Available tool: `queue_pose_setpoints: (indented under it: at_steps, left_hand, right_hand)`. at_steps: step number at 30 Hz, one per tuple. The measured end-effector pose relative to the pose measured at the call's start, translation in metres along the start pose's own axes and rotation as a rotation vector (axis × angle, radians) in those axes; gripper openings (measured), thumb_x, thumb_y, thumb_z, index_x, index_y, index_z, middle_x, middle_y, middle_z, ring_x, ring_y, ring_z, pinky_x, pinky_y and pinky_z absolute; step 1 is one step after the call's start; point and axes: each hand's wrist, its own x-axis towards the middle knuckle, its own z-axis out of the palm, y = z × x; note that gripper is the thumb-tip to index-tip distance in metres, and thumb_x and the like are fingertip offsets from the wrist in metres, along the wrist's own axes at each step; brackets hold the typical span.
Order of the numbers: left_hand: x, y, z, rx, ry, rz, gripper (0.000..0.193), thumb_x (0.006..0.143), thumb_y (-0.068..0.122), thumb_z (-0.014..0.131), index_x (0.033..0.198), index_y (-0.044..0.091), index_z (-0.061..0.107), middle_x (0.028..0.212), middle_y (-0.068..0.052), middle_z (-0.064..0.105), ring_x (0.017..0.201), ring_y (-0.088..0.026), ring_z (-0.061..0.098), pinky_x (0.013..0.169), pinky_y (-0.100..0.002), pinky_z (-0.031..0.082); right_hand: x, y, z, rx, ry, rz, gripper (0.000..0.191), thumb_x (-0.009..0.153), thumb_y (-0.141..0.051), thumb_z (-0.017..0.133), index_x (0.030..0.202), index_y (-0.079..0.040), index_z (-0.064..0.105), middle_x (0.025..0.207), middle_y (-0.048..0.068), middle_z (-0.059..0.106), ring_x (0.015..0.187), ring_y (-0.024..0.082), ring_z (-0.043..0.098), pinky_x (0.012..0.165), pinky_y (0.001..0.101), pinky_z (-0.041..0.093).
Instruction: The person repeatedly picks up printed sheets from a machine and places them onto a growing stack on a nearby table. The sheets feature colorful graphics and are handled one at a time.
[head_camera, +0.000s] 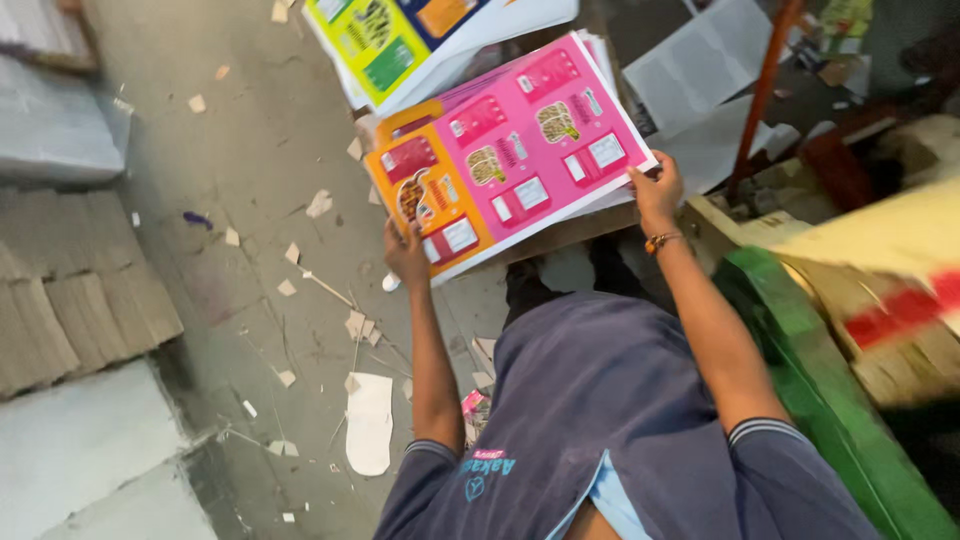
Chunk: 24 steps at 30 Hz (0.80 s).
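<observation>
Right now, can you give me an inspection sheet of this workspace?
Surface: concrete floor, dusty.
Job's things: stack of pink and orange printed sheets, held flat by both edges.
Clutter: card scraps strewn over the floor; a white cut-out piece.
Hands: left hand grips the stack's orange edge; right hand grips the pink edge.
Cables: nothing seen.
Surroundings: yellow-green printed sheets beyond; grey board stacks at one side; green machine edge at the other.
</observation>
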Motion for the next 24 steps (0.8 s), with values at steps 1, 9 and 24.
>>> queue_pose_setpoints:
  at_steps: [1, 9, 24]
  left_hand:
    - [0.005, 0.000, 0.000, 0.052, -0.039, -0.069, 0.047, 0.095, 0.026, 0.076, 0.133, 0.003, 0.062, 0.114, -0.018, 0.075, 0.096, -0.027, 0.074, 0.083, -0.038, 0.056]
    - [0.058, -0.005, 0.015, 0.236, -0.125, -0.050, 0.053, 0.094, 0.027, 0.073, 0.141, 0.008, 0.056, 0.130, -0.019, 0.069, 0.114, -0.039, 0.065, 0.096, -0.050, 0.050]
    - [0.013, 0.010, 0.023, 0.651, -0.197, -0.123, 0.086, 0.078, 0.024, 0.081, 0.152, 0.011, 0.039, 0.158, -0.023, 0.040, 0.146, -0.042, 0.038, 0.118, -0.055, 0.032]
  right_hand:
    - [0.002, -0.001, 0.006, -0.267, 0.024, -0.137, 0.035, 0.083, -0.018, 0.086, 0.114, -0.015, 0.069, 0.093, 0.003, 0.075, 0.075, 0.019, 0.071, 0.067, 0.0332, 0.055]
    - [-0.011, 0.012, 0.033, -0.759, 0.117, -0.269, 0.033, 0.082, -0.027, 0.088, 0.104, -0.010, 0.068, 0.104, 0.010, 0.065, 0.094, 0.031, 0.064, 0.078, 0.0453, 0.052]
    - [-0.001, 0.010, 0.016, -0.759, -0.162, -0.456, 0.066, 0.084, -0.032, 0.087, 0.134, 0.003, 0.060, 0.123, 0.026, 0.064, 0.115, 0.044, 0.059, 0.098, 0.0517, 0.048]
